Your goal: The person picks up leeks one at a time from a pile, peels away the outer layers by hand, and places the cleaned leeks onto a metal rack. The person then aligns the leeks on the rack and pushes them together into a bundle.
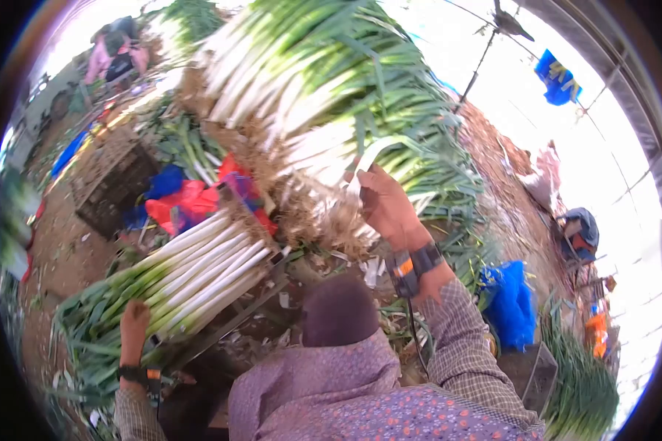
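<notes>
A large heap of leeks [324,81], with white stalks and brown roots, fills the upper middle. My right hand [384,198] is at its lower edge, fingers closed round a pale leek [368,158] near the root end. Peeled leeks [198,272] lie side by side in a row at the lower left, white ends toward the middle and green leaves to the left. My left hand [134,320] rests by their green part, fingers curled; whether it grips a stalk is too small to make out.
Red and blue cloth [187,202] lies beside a dark crate [118,184] at the left. A blue net bag [509,305] sits right of my right forearm, with more leeks [581,378] beyond. A person in pink [118,55] is at the upper left.
</notes>
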Demonstrator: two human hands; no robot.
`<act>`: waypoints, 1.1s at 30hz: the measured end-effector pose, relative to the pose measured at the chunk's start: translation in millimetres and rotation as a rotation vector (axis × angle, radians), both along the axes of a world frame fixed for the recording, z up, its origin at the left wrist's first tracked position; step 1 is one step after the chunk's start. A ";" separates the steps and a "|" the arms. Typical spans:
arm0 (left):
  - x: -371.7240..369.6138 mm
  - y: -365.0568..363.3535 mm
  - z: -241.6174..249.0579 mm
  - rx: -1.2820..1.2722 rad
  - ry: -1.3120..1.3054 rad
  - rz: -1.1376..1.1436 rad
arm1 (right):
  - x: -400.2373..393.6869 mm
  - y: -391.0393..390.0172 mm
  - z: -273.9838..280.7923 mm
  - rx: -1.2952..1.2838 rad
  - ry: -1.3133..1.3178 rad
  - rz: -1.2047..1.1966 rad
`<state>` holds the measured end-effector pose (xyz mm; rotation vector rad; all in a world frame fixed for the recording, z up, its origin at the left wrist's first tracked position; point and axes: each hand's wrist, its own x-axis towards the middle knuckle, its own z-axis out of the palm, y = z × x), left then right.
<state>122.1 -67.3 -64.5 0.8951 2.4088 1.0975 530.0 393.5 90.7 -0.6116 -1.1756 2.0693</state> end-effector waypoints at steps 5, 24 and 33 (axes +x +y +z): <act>87.1 73.4 159.2 0.461 -0.107 -0.093 | -52.5 -141.8 79.3 0.143 0.096 0.458; 125.8 66.6 263.1 1.336 -0.780 0.207 | -98.6 -272.8 67.8 0.977 -0.013 0.650; 60.9 21.2 246.7 1.431 -0.690 0.132 | -45.8 -259.3 16.7 1.269 -0.233 1.198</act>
